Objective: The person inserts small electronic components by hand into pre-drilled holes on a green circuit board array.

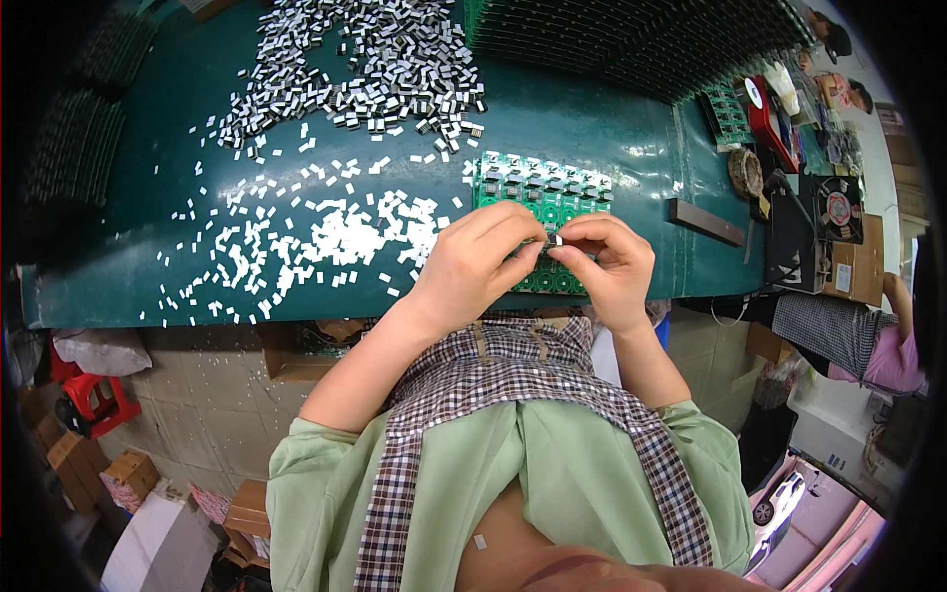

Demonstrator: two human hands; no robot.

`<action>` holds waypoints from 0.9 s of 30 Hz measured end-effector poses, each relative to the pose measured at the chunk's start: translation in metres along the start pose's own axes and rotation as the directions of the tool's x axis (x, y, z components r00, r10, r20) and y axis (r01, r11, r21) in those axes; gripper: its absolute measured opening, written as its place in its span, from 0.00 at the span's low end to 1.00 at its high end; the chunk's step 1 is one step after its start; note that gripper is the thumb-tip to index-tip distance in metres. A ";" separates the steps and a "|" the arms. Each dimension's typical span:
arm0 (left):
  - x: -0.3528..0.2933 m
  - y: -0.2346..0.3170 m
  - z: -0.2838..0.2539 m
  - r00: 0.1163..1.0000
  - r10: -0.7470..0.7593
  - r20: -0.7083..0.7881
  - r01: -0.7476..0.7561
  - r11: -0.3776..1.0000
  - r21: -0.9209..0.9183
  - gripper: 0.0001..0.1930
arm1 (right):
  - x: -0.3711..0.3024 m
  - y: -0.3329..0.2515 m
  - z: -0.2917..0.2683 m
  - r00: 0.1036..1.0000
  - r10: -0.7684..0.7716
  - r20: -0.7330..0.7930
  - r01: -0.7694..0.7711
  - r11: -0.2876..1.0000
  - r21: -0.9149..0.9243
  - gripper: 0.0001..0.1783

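Both my hands meet over a green circuit board panel (597,200) at the table's near edge. My left hand (477,259) is closed in a pinch, its fingertips at a small black-and-white rectangular piece (556,240). From the other side my right hand (614,259) pinches the same piece between thumb and forefinger. Fingers cover part of it, and its exact kind is too small to tell. Similar black-and-white pieces stand in rows along the panel's far part. Round patterns show on the nearer part, partly hidden under my hands.
Small white slips (345,237) lie scattered left of my hands. Behind them is a large heap of black-and-white pieces (365,74). Stacked green boards (641,39) rise at the back right. A dark bar (706,222) and a fan (839,209) are on the right, near another person's arm.
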State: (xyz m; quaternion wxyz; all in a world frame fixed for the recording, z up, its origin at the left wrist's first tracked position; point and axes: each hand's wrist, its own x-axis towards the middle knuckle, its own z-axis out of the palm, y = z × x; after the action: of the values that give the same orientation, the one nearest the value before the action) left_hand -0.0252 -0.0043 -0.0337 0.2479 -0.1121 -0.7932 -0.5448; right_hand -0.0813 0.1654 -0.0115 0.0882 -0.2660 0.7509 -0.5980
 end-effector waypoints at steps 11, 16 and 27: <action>0.036 -0.018 -0.037 0.986 -0.166 0.007 0.137 0.835 0.533 0.07 | 0.023 0.010 -0.017 0.989 -0.122 -0.078 0.083 0.919 -0.386 0.08; 0.044 -0.056 -0.038 0.984 -0.170 0.058 0.083 0.714 0.695 0.07 | 0.028 0.018 -0.015 0.976 -0.215 0.042 0.198 0.783 -0.589 0.07; 0.034 -0.061 -0.043 0.978 -0.207 -0.015 0.181 0.815 0.550 0.05 | 0.032 0.019 -0.007 0.960 -0.229 0.159 0.272 0.641 -0.717 0.05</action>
State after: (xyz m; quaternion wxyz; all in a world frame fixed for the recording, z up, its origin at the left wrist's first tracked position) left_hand -0.0700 -0.0704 -0.0534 0.1945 0.0327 -0.9286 -0.3143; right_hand -0.1175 0.1579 -0.0214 -0.0893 -0.3960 0.8801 -0.2460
